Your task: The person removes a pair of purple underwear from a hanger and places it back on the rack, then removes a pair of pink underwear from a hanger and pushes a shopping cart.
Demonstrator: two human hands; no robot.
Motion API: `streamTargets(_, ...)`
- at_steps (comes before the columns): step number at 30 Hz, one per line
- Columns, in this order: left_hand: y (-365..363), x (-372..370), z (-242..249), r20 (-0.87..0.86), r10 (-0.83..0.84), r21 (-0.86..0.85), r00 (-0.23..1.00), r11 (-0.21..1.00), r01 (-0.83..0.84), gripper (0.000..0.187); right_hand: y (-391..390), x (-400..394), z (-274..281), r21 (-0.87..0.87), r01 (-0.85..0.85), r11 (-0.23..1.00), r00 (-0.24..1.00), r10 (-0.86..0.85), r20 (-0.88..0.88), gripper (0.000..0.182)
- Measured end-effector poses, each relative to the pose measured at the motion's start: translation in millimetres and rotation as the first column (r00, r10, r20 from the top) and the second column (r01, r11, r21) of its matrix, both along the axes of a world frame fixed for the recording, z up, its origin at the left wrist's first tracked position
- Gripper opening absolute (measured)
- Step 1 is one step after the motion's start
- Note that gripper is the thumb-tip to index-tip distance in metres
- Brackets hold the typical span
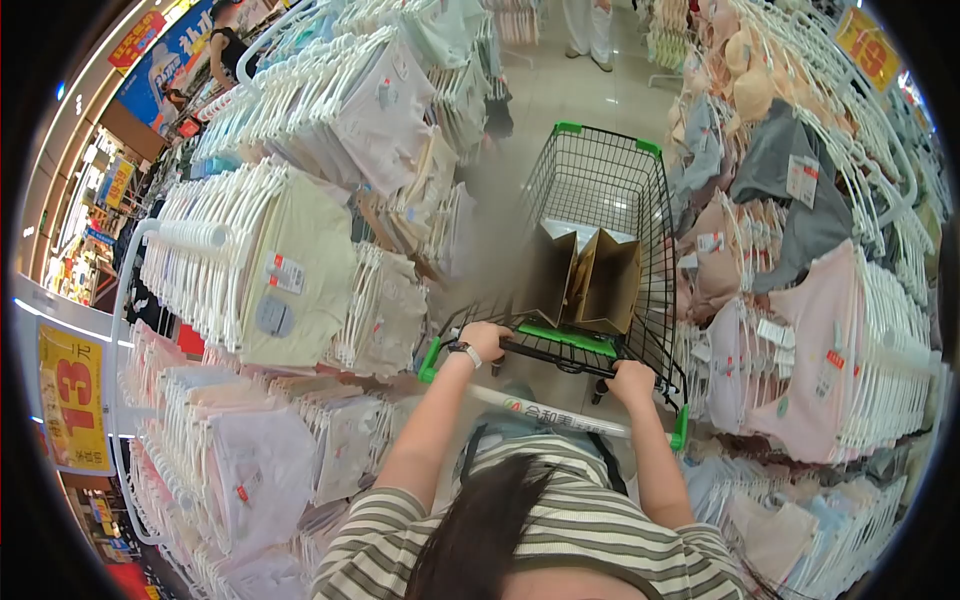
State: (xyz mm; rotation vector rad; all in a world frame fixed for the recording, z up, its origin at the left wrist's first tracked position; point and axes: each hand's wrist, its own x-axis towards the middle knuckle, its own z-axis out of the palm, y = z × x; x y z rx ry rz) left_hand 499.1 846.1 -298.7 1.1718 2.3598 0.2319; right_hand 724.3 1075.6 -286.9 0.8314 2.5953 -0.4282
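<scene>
Both hands are on a black wire shopping cart (pixel 655 250) with green corner pieces. My left hand (pixel 484 342), with a white-banded watch on its wrist, is closed around the black bar at the cart's near edge. Farther right along the same edge, my right hand (pixel 632 383) is closed as well. Nearer my body runs the cart's pale handle bar (pixel 560 416), printed with lettering and green at its ends. Inside the basket stand two brown paper bags (pixel 610 282), open at the top. A blurred patch covers part of the cart's left side.
Racks of underwear on white hangers (pixel 300 265) line the left side. On the right hang bras and camisoles (pixel 815 350), close to the cart. Tiled floor (pixel 540 75) runs ahead between them, where a person in white trousers (pixel 590 30) stands. A yellow price sign (pixel 75 400) hangs at left.
</scene>
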Motion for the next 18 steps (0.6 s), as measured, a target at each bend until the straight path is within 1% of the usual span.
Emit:
streamTargets(1, 7, -8, -1, -0.006, 0.003, 0.004, 1.000, 1.000, -0.003, 0.030, 8, -8, -1, 0.004, -0.003, 1.000, 1.000, 0.003, -0.006, 0.026)
streamTargets(3, 19, -22, -3, 0.027, 0.007, -0.034, 1.000, 0.999, -0.006, 0.037, 21, -22, -2, 0.001, -0.003, 1.000, 1.000, 0.003, -0.007, 0.027)
streamTargets(7, 44, -53, -7, 0.021, 0.005, -0.014, 1.000, 1.000, -0.004, 0.037, 47, -55, -6, -0.003, 0.007, 1.000, 1.000, -0.007, 0.007, 0.028)
streamTargets(9, 60, -71, -4, 0.026, 0.015, -0.056, 1.000, 0.998, -0.014, 0.038, 61, -73, -9, 0.016, 0.016, 1.000, 1.000, -0.015, -0.020, 0.029)
streamTargets(10, 67, -82, -4, 0.021, 0.012, -0.040, 1.000, 0.999, -0.011, 0.038, 69, -84, -8, 0.031, 0.019, 0.999, 1.000, -0.018, -0.024, 0.029)
streamTargets(12, 78, -97, -7, 0.025, 0.023, 0.004, 0.999, 1.000, -0.023, 0.028, 81, -102, -6, 0.034, 0.003, 0.999, 1.000, -0.002, -0.022, 0.027)
streamTargets(13, 85, -105, -7, 0.028, 0.019, 0.019, 0.999, 1.000, -0.019, 0.028, 88, -111, -5, 0.049, 0.007, 0.999, 1.000, -0.006, -0.019, 0.027)
streamTargets(15, 98, -124, -7, 0.048, 0.042, -0.013, 0.998, 0.999, -0.042, 0.027, 100, -128, -8, 0.044, -0.005, 0.999, 0.999, 0.008, -0.051, 0.026)
streamTargets(16, 104, -133, -6, 0.060, 0.022, -0.011, 0.998, 1.000, -0.021, 0.027, 107, -136, -11, 0.056, -0.020, 0.998, 0.996, 0.025, -0.082, 0.025)
streamTargets(18, 113, -151, -13, 0.062, 0.001, 0.009, 0.998, 1.000, -0.001, 0.028, 119, -153, -14, 0.060, 0.000, 0.998, 0.997, 0.005, -0.079, 0.025)
